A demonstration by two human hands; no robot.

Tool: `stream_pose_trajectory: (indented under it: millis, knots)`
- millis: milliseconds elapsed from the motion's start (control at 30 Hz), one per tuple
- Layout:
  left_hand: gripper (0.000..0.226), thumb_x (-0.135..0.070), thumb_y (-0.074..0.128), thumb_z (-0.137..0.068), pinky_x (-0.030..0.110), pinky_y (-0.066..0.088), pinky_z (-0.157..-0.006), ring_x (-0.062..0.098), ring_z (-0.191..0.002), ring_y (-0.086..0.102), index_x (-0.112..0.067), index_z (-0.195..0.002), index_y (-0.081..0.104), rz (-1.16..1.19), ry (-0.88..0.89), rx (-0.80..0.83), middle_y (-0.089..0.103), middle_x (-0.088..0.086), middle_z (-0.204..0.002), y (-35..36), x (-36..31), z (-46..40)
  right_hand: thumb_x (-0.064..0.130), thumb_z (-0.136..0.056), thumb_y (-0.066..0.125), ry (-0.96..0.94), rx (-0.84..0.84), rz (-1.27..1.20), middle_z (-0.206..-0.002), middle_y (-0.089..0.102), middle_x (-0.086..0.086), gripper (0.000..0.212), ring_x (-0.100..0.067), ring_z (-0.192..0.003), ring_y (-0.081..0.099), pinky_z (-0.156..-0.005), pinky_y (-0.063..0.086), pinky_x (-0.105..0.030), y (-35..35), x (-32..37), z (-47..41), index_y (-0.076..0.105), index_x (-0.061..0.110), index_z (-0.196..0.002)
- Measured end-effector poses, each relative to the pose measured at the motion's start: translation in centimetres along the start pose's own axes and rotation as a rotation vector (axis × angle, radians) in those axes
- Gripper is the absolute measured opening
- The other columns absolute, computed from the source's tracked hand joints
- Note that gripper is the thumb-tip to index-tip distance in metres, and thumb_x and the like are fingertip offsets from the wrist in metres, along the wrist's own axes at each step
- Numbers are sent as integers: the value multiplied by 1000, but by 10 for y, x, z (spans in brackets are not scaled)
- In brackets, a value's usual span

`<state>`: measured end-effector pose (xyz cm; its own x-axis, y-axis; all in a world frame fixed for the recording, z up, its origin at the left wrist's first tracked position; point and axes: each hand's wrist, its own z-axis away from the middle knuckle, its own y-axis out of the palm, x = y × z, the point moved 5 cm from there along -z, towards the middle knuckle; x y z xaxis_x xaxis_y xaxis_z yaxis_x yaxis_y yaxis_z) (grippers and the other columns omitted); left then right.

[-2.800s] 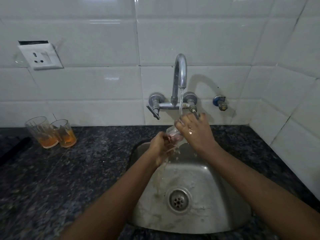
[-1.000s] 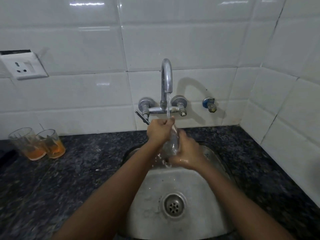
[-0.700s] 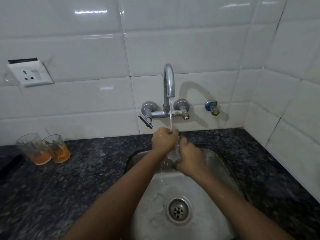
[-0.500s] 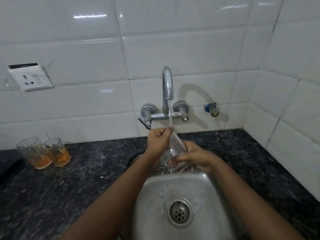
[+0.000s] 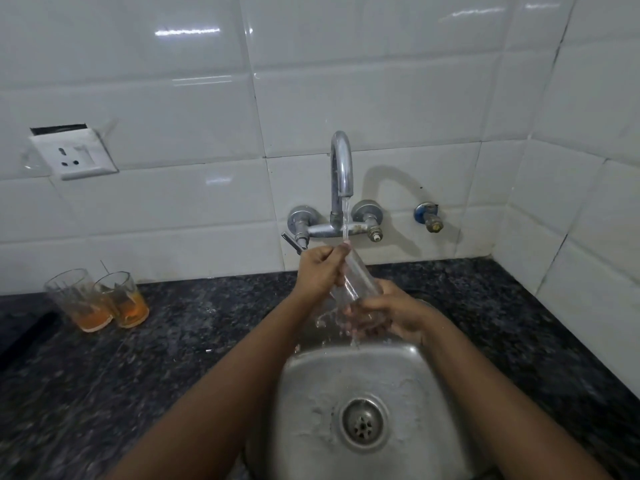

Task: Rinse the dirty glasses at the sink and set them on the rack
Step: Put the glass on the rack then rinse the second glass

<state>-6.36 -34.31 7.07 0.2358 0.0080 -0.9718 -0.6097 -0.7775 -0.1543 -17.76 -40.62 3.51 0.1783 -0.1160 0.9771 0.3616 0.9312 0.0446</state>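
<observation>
Under the tap (image 5: 341, 168), a wet glass (image 5: 353, 282) is gripped by left hand (image 5: 320, 270) and right hand (image 5: 394, 315), tilted. Slip risk: it could be dropped into the sink (image 5: 311, 393) and cracked.

sink (image 5: 408, 368): near rim cut by bottom edge | glass (image 5: 356, 282): mouth hidden in right hand (image 5: 391, 317) | black object (image 5: 24, 336): cut off left, unidentifiable

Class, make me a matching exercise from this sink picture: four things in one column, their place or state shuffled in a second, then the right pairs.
1. clear glass
2. two dirty glasses
3. tap
4. drain

a. running water
b. held tilted in both hands
c. in the sink's floor
d. on the counter at left, with orange dregs

Pairs: 1-b, 2-d, 3-a, 4-c
</observation>
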Motion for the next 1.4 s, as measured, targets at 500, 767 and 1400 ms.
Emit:
stream_pose_trajectory:
  millis: [500, 767, 1400]
  knots:
    - [40, -36, 56, -89, 34, 51, -64, 24, -57, 60, -7, -62, 65, -14, 67, 313, 64, 17, -63, 11, -4, 10, 21, -49, 84, -165, -166, 444, -104, 67, -3, 70, -21, -91, 67, -78, 57, -42, -22, -5, -16, 54, 20, -113]
    - [66, -15, 73, -73, 35, 37, -105, 26, -128, 46, -14, -134, 48, -1440, 807, 745, 49, 12, -139, 21, 9, 20, 5, -60, 79, -450, -220, 1126, -126, 53, -4, 79, -23, -117, 47, -91, 44, -38, -6, 23, -18, 43, 18, -130]
    - [34, -28, 38, -100, 42, 54, -75, 19, -77, 62, -8, -92, 65, 203, -136, 113, 66, 7, -87, 2, 24, -9, 58, -76, 65, -244, -328, 731, -114, 56, 3, 85, -20, -88, 60, -86, 48, -34, -18, 0, -30, 13, 38, -140]
